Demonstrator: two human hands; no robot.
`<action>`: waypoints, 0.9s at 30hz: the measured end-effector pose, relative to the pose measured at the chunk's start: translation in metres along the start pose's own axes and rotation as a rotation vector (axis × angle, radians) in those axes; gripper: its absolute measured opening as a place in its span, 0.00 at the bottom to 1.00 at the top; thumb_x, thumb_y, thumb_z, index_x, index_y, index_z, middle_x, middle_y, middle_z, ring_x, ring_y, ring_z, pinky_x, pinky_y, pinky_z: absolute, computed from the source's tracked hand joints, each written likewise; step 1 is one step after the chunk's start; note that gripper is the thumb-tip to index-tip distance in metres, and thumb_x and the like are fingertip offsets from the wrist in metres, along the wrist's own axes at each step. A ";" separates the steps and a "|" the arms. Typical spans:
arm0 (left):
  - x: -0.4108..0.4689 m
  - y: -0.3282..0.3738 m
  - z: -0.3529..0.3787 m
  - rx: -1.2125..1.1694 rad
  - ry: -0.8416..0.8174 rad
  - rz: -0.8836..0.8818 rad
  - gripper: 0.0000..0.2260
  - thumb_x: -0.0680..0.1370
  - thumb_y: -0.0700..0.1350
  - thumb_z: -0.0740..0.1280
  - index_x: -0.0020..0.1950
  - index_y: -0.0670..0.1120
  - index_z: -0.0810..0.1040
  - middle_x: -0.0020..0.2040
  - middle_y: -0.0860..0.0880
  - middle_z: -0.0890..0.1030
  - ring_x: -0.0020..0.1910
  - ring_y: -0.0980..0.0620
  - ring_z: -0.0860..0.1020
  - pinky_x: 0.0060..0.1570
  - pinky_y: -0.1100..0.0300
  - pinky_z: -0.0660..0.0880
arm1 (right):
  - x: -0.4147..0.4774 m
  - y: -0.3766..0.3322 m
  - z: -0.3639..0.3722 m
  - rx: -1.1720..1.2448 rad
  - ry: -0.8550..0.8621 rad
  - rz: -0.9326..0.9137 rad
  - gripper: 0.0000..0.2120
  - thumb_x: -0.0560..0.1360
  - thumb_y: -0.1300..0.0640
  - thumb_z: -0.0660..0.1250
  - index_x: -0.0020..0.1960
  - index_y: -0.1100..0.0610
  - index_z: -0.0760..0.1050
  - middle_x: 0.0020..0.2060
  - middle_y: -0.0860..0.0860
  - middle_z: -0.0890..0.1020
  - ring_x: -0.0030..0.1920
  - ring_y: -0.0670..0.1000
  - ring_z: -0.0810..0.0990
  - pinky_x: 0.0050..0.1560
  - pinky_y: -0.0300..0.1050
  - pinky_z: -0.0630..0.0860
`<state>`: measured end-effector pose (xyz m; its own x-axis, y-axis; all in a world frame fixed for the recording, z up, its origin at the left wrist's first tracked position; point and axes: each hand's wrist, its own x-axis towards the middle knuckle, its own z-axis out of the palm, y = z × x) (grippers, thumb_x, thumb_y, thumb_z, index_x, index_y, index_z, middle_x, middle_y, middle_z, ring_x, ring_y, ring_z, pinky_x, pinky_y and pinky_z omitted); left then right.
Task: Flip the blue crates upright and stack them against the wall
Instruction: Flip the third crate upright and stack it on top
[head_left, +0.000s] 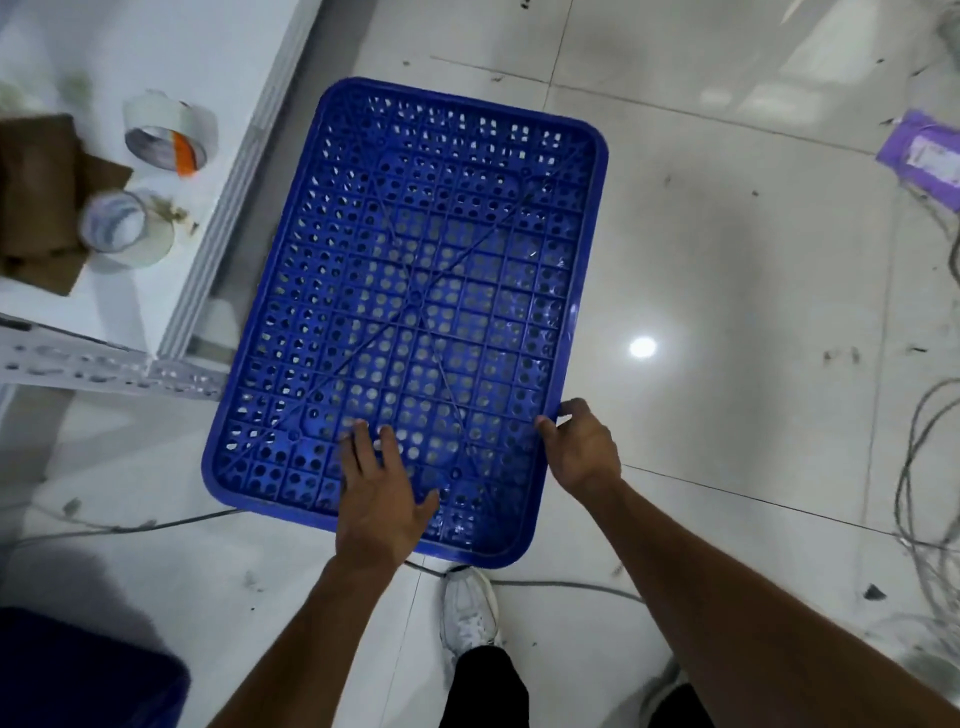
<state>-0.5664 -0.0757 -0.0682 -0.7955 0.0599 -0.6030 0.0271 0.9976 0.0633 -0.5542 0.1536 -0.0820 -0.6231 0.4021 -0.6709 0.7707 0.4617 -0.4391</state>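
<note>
A blue perforated crate (415, 291) fills the middle of the view, its ribbed underside facing me, so it is bottom up. My left hand (376, 499) lies flat with fingers spread on the crate's near end. My right hand (582, 447) is closed around the crate's near right corner. The corner of a second dark blue crate (78, 670) shows at the bottom left, blurred.
A white metal shelf (171, 332) stands at the left, carrying two tape rolls (166, 135) and brown cardboard (36, 192). Cables (924, 467) trail over the tiled floor at the right and under the crate. A purple packet (924, 150) lies far right. My white shoe (467, 608) is below the crate.
</note>
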 end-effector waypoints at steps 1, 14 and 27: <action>0.000 0.003 0.001 0.004 0.002 0.001 0.47 0.76 0.65 0.64 0.80 0.41 0.41 0.80 0.38 0.39 0.79 0.37 0.41 0.74 0.45 0.60 | 0.004 0.000 -0.002 0.002 -0.020 0.002 0.16 0.80 0.43 0.60 0.60 0.53 0.68 0.52 0.53 0.82 0.47 0.56 0.83 0.46 0.51 0.80; -0.045 0.101 0.014 0.034 -0.169 0.086 0.43 0.80 0.61 0.61 0.80 0.42 0.37 0.80 0.39 0.38 0.79 0.38 0.40 0.76 0.48 0.54 | 0.016 0.070 -0.092 -0.137 -0.052 0.062 0.14 0.80 0.46 0.59 0.59 0.55 0.68 0.50 0.53 0.80 0.44 0.54 0.81 0.47 0.52 0.81; -0.090 0.238 0.028 0.095 -0.274 0.274 0.32 0.80 0.57 0.63 0.79 0.45 0.57 0.77 0.44 0.65 0.75 0.45 0.65 0.76 0.48 0.57 | 0.002 0.212 -0.195 -0.161 0.058 0.145 0.15 0.82 0.47 0.57 0.62 0.55 0.70 0.56 0.55 0.80 0.46 0.54 0.76 0.47 0.48 0.74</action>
<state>-0.4716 0.1571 -0.0216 -0.5600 0.3180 -0.7650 0.2820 0.9414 0.1849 -0.4181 0.4063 -0.0602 -0.5173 0.5164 -0.6825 0.8247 0.5138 -0.2364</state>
